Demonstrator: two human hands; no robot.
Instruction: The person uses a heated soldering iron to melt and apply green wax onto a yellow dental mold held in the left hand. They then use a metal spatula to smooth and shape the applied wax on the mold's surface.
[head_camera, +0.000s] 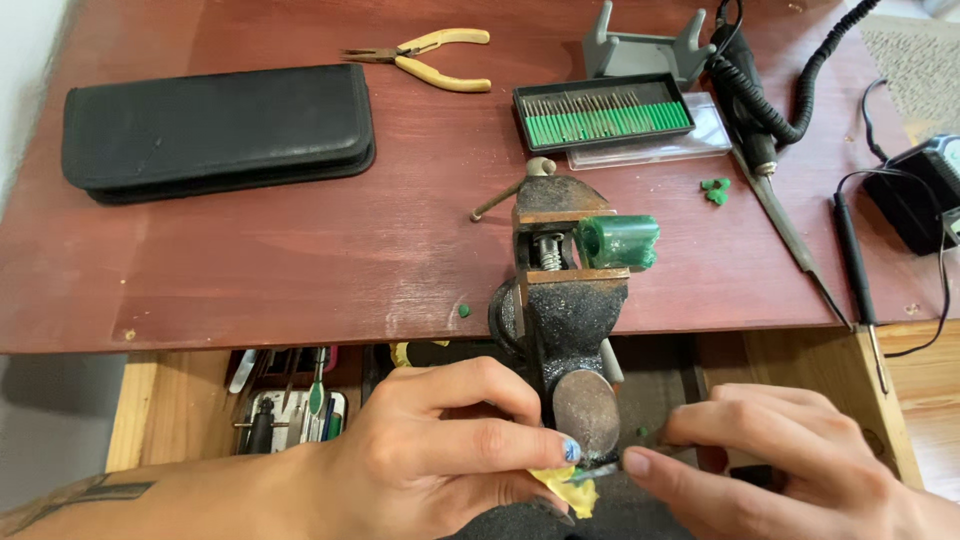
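Note:
A dark metal bench vise (560, 300) is clamped to the front edge of the reddish wooden table (300, 250). Its jaws grip a green tube-shaped block (617, 241). Below the vise, my left hand (440, 450) pinches a yellow piece (570, 490) together with a thin metal tool (597, 470). My right hand (770, 455) comes in from the right, and its fingertips meet the same thin tool just under the vise's round end.
A black zip case (215, 130) lies at the back left, yellow-handled pliers (425, 58) behind it. A tray of green-tipped burs (603, 112), a rotary handpiece with coiled cord (750, 95), green crumbs (715, 190) and a black power box (920, 195) sit right. An open drawer (290, 410) holds tools.

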